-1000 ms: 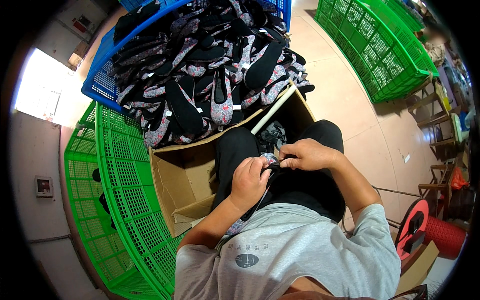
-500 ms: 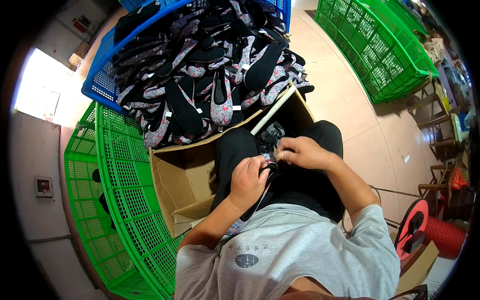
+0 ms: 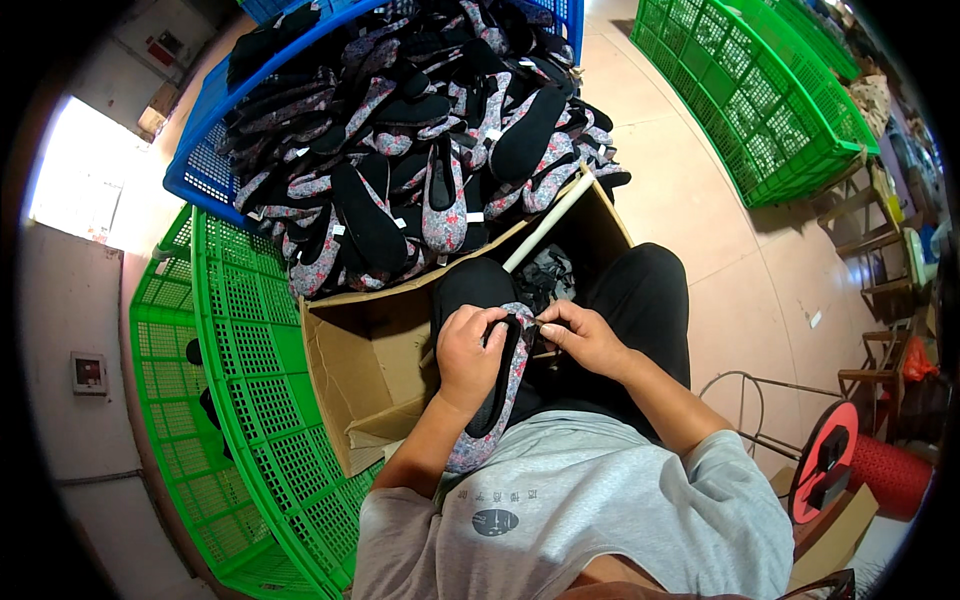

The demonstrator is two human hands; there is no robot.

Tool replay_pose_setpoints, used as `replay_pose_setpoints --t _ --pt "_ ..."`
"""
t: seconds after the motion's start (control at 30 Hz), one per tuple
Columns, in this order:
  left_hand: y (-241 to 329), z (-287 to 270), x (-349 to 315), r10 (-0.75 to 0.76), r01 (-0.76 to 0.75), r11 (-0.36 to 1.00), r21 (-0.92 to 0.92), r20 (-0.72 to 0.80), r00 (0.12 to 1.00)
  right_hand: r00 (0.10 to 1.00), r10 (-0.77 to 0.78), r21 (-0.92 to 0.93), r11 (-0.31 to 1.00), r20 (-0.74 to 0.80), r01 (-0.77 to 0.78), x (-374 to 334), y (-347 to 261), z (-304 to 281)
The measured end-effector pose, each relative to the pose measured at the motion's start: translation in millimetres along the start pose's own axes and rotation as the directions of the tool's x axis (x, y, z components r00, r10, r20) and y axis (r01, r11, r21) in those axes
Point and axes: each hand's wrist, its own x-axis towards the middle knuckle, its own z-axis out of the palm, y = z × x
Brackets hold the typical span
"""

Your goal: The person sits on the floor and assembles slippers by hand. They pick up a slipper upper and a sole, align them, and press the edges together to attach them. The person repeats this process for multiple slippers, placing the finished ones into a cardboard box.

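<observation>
Shoe (image 3: 478, 454) — grey floral flecked red, black inside; shirt (image 3: 630, 490) grey — trousers (image 3: 648, 295) black

Left hand: this hand (image 3: 470, 350) grips the flowered shoe (image 3: 475, 452) near its heel, on the left edge.
Right hand: its fingertips are at the right side of the same heel; what this hand (image 3: 580, 335) pinches is too small to tell.
Shoe in work: the toe points to the grey shirt (image 3: 600, 480).
Ahead: a heap of similar shoes (image 3: 443, 215) in a blue crate (image 3: 205, 165), behind a cardboard box (image 3: 345, 370).
Left side: green crates (image 3: 255, 375).
Right side: a red reel (image 3: 840, 440).
</observation>
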Motion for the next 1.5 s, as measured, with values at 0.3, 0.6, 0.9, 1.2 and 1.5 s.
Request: replay_pose_setpoints --t 0.3,0.6,0.9,1.2,1.5 --pt "-4 1 -1 -0.001 0.001 1.0 0.02 0.016 1.0 0.999 0.041 -0.217 0.975 0.007 -0.038 5 -8 1" --pt "-2 0 1 0.04 -0.041 0.998 0.047 0.025 0.999 0.998 -0.046 -0.494 0.867 0.034 0.057 10 -26 -5" --pt "0 2 2 0.033 -0.036 0.997 0.063 0.047 0.998 0.989 -0.102 -0.653 0.743 0.106 0.147 16 -39 -14" --pt "-8 5 2 0.02 -0.023 0.997 0.075 0.044 0.999 0.977 0.005 -0.037 0.999 -0.215 -0.013 12 16 4" --pt "-19 12 -6 -0.147 0.147 0.989 -0.002 0.019 0.989 0.965 -0.074 -0.015 0.997 -0.253 0.073 -14 28 49"
